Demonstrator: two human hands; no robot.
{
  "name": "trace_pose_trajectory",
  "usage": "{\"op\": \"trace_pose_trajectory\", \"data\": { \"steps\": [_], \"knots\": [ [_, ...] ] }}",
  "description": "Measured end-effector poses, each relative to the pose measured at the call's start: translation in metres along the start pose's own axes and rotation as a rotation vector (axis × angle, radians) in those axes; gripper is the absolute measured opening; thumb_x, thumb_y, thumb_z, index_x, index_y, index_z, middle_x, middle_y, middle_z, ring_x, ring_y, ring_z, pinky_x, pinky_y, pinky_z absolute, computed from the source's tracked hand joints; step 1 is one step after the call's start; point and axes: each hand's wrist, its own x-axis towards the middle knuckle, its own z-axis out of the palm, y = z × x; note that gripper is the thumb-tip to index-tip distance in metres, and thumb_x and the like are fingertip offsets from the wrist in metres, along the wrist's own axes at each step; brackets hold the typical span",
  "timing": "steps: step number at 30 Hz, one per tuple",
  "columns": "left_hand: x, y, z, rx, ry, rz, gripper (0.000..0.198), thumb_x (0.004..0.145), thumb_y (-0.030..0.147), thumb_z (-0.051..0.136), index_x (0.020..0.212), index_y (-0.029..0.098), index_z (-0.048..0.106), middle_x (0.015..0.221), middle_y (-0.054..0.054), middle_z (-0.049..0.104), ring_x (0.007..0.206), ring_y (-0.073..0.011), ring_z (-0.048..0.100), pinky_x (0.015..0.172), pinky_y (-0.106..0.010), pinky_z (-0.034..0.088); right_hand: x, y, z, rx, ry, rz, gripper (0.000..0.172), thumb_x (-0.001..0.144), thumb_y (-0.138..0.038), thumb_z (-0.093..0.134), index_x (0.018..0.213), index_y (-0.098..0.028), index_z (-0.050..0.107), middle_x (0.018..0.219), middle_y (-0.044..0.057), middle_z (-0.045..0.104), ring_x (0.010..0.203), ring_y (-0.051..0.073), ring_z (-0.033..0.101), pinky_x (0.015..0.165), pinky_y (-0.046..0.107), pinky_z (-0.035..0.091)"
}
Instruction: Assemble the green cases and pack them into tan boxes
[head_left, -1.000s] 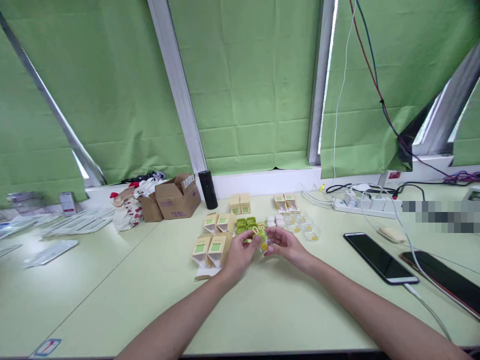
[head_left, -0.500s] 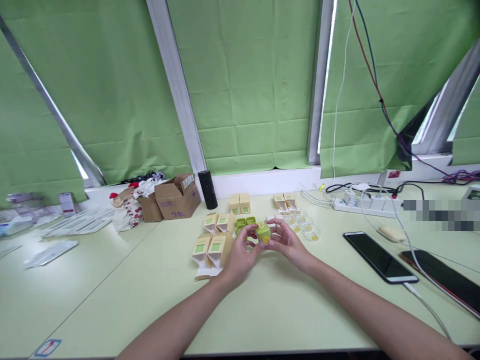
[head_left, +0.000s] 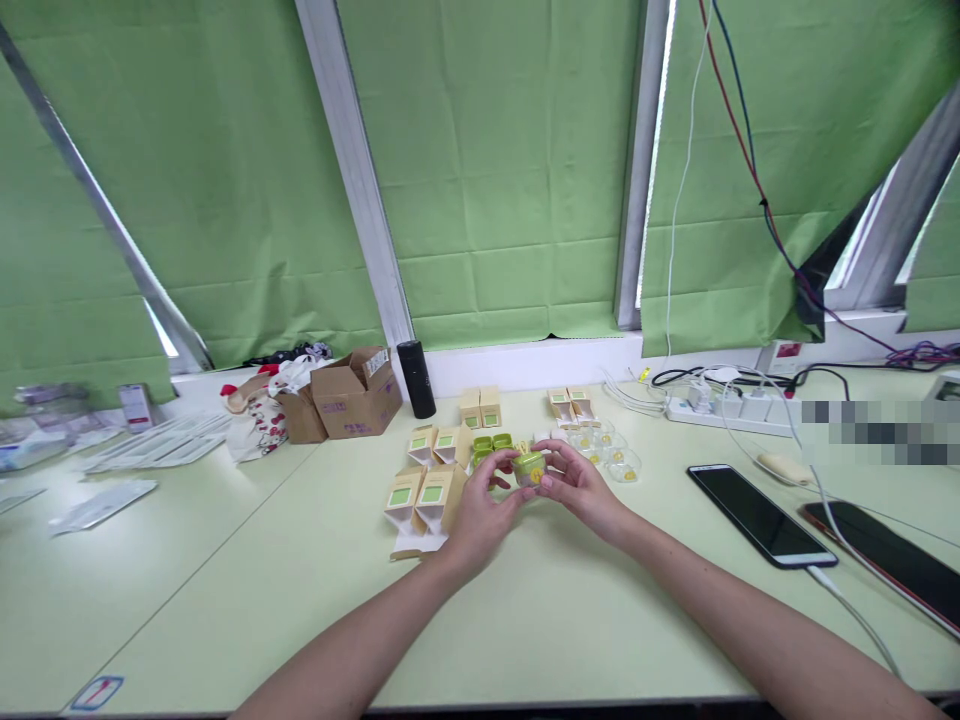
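Note:
A small container with a green lid and a clear lower part (head_left: 530, 468) is held just above the table between my two hands. My left hand (head_left: 486, 500) grips its left side with thumb and fingers, and my right hand (head_left: 581, 488) grips its right side. A yellow mark shows on its front. Behind my left fingers sit several green lids (head_left: 491, 443), partly hidden. Clear plastic cups (head_left: 622, 465) with yellow marks stand beyond my right hand. To the left, small kraft boxes with green windows (head_left: 429, 495) stand with their flaps spread.
More kraft boxes (head_left: 480, 407) and an opened pair (head_left: 571, 405) stand farther back. A black cylinder (head_left: 416, 380) and a cardboard carton (head_left: 356, 395) are at back left. Phones (head_left: 759, 515), cables and a power strip (head_left: 731, 412) occupy the right side.
The container has been tilted, so its front and clear lower part show more and its lid top shows less. Both hands keep hold of it in nearly the same place.

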Motion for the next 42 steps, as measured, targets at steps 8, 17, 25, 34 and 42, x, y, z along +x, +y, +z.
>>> {"op": "trace_pose_trajectory", "data": {
  "steps": [8, 17, 25, 34, 42],
  "knots": [
    [-0.0026, -0.0019, -0.0003, -0.029, 0.008, 0.09, 0.046, 0.092, 0.035, 0.08, 0.135, 0.027, 0.064, 0.127, -0.01, 0.071, 0.117, -0.026, 0.067, 0.098, -0.042, 0.056, 0.0001, -0.0024, -0.0024, 0.324, -0.026, 0.097, 0.049, 0.088, -0.036, 0.083, 0.132, -0.027, 0.063, 0.114, 0.009, 0.081, 0.108, 0.031, 0.079, 0.109, 0.058, 0.053],
    [-0.0052, -0.0027, -0.0016, -0.006, -0.049, 0.168, 0.034, 0.099, 0.031, 0.071, 0.132, 0.026, 0.067, 0.13, -0.011, 0.071, 0.117, -0.0256, 0.068, 0.099, -0.043, 0.056, 0.0026, 0.0007, -0.0073, 0.375, 0.052, 0.138, 0.044, 0.089, -0.029, 0.072, 0.132, -0.026, 0.061, 0.108, 0.01, 0.083, 0.106, 0.033, 0.081, 0.115, 0.063, 0.049],
    [-0.0044, -0.0005, -0.0016, -0.032, -0.054, 0.139, 0.034, 0.098, 0.034, 0.071, 0.13, 0.024, 0.067, 0.13, -0.012, 0.071, 0.118, -0.0261, 0.068, 0.099, -0.042, 0.056, 0.0023, -0.0013, -0.0059, 0.254, 0.044, 0.09, 0.047, 0.088, -0.039, 0.074, 0.132, -0.029, 0.062, 0.109, 0.01, 0.082, 0.106, 0.034, 0.08, 0.109, 0.064, 0.052],
    [-0.004, -0.0021, 0.0001, -0.134, -0.061, 0.029, 0.05, 0.098, 0.042, 0.072, 0.142, 0.024, 0.057, 0.138, -0.015, 0.068, 0.132, -0.0285, 0.063, 0.106, -0.043, 0.052, 0.0004, -0.0059, -0.0016, 0.276, 0.099, 0.084, 0.048, 0.085, -0.037, 0.082, 0.128, -0.029, 0.065, 0.11, 0.007, 0.08, 0.106, 0.032, 0.079, 0.106, 0.061, 0.054],
    [-0.0026, -0.0025, 0.0006, -0.222, -0.094, -0.047, 0.063, 0.094, 0.051, 0.076, 0.146, 0.023, 0.053, 0.136, -0.015, 0.068, 0.122, -0.0269, 0.066, 0.102, -0.042, 0.054, -0.0007, -0.0012, 0.0002, 0.135, 0.129, -0.017, 0.06, 0.079, -0.041, 0.091, 0.131, -0.029, 0.063, 0.116, 0.009, 0.074, 0.105, 0.029, 0.074, 0.1, 0.056, 0.059]
  ]
}}
